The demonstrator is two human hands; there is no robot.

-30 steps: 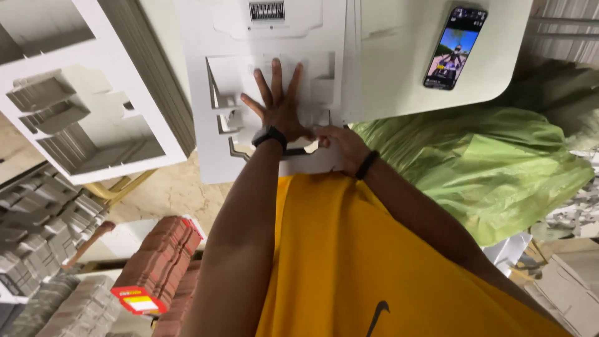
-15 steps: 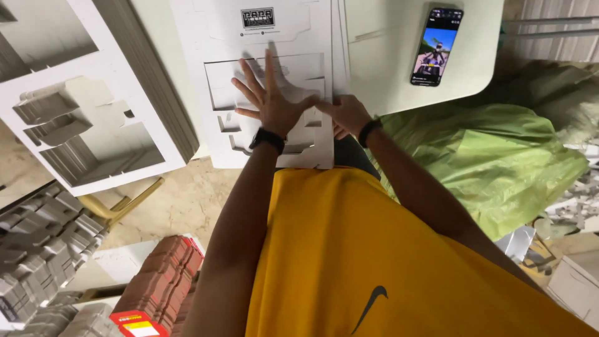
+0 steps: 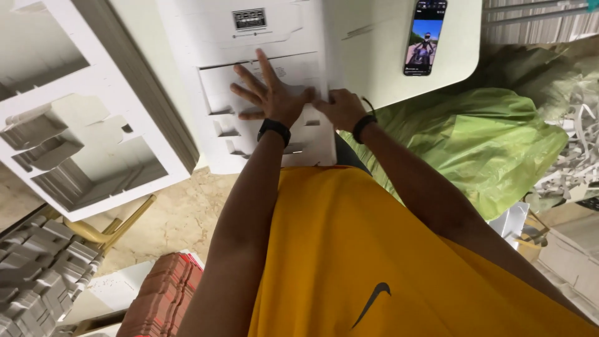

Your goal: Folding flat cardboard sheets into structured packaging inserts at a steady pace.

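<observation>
Since the frame half a second earlier, the left hand (image 3: 271,95) has held its place on the white die-cut cardboard sheet (image 3: 249,56), while the right hand (image 3: 340,107) has drawn in closer beside it, so that the two now nearly touch at the sheet's right edge. The left hand lies palm down with the fingers spread wide and flat on a rectangular panel of the sheet, gripping nothing; a black watch (image 3: 274,130) sits on that wrist. The right hand is curled, fingers narrow and pinched at the panel's right margin; whether they actually grip an edge cannot be told. A black band (image 3: 364,126) circles the right wrist. The sheet lies on a white table (image 3: 380,56), directly ahead of the person, and shows cut-out slots along its lower part and a dark printed label near its top. A smartphone (image 3: 425,37) with a lit screen rests on the same table, well to the right of the hands. To the left, a stack of punched white cardboard frames (image 3: 93,125) stands tilted, apart from the hands. A green plastic bag (image 3: 493,143) lies below the table on the right. Grey folded cardboard pieces (image 3: 37,274) are piled at lower left, and a reddish stack (image 3: 162,299) sits near them. The person wears a yellow shirt (image 3: 374,262).
</observation>
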